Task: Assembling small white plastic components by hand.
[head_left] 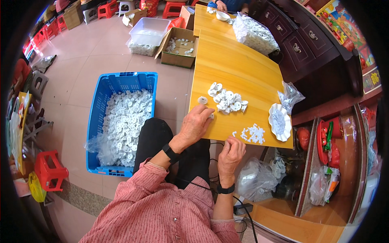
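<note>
At the table's near left edge my left hand is closed, its fingertips against a white round plastic piece that they partly cover. My right hand is at the near edge with thumb and fingers pinched together; whatever is between them is hidden. Just beyond its fingertips lies a scatter of tiny white plastic bits. A heap of white disc-shaped plastic pieces with stems rests farther up the table, and one loose white disc lies beyond my left hand.
The yellow wooden table carries a white scalloped dish of small bits, a clear plastic bag and a large filled bag. A blue crate of white pieces stands left of my legs. Another person's hand shows at the far end.
</note>
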`<state>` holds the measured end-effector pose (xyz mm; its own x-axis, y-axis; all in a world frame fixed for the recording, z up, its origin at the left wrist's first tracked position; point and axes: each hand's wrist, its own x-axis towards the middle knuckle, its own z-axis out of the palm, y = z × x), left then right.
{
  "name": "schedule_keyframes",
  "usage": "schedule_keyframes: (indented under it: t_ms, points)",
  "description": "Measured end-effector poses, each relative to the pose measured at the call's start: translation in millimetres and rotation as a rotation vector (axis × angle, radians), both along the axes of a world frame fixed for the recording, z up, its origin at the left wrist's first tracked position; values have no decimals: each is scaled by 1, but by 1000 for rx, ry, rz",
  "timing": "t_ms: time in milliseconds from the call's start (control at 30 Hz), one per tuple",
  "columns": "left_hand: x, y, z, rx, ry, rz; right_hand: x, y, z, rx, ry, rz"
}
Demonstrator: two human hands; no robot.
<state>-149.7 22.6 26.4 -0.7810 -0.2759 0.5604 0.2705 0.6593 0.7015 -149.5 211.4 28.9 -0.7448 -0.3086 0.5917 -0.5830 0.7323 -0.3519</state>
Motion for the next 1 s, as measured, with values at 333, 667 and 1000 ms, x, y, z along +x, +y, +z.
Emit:
schedule_keyframes:
  t_ms: [333,667,1000]
  points:
    - [0,0,1,-24,30,24,0,-1,0,-56,-27,5]
    - [-1,0,-1,-8,30,13,13,-3,4,-495,-324,31]
    - [8,1,7,-6,143,1,24,-6,19,-759,-610,90]
